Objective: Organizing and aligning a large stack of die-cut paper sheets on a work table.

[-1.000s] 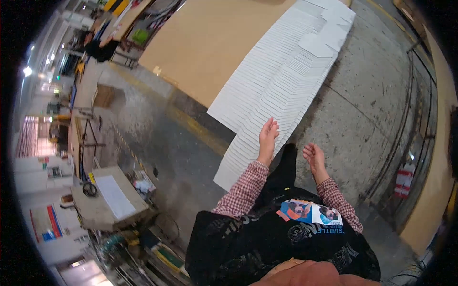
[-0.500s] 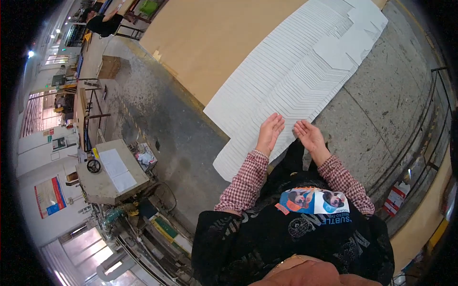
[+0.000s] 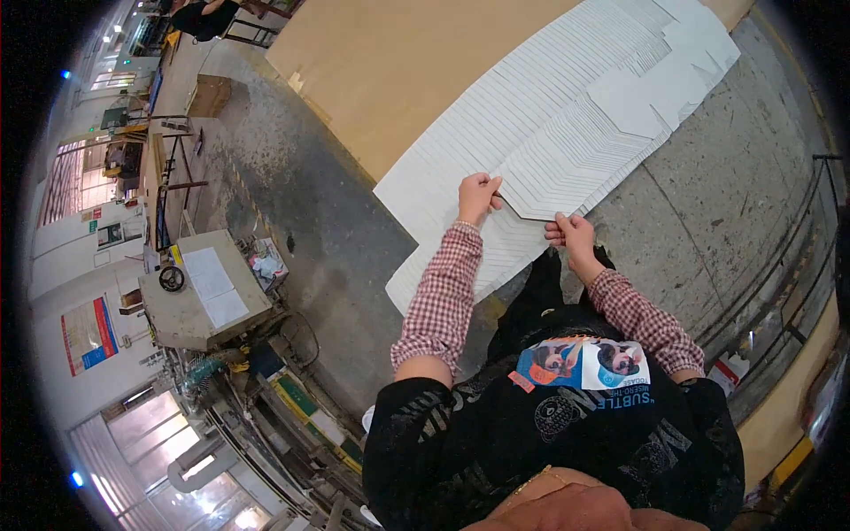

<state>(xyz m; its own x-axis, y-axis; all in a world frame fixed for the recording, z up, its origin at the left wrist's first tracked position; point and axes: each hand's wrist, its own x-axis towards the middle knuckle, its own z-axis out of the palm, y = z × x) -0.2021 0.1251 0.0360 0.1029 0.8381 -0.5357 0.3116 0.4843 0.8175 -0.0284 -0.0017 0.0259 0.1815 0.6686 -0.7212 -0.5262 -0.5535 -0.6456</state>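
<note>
A long row of overlapping white card sheets lies fanned out across the brown board surface, its many edges showing as thin dark lines. My left hand pinches the near left edge of one white card sheet between thumb and fingers. At that sheet's near right corner, my right hand is closed on the edge. The held edge stands slightly off the layers under it, and a dark line of shadow runs along it between my hands. The sheet's far part merges with the row.
The brown board extends to the far left. A machine with a flat top and handwheel stands at left, with papers on top. A cardboard box sits on the floor. Black rails curve along the right. Another person is at far left.
My hands were open, palms facing, above the near sheets. Both have closed on a sheet's edge; the left moved up and left, the right stayed close to its place. The view shifted slightly.
</note>
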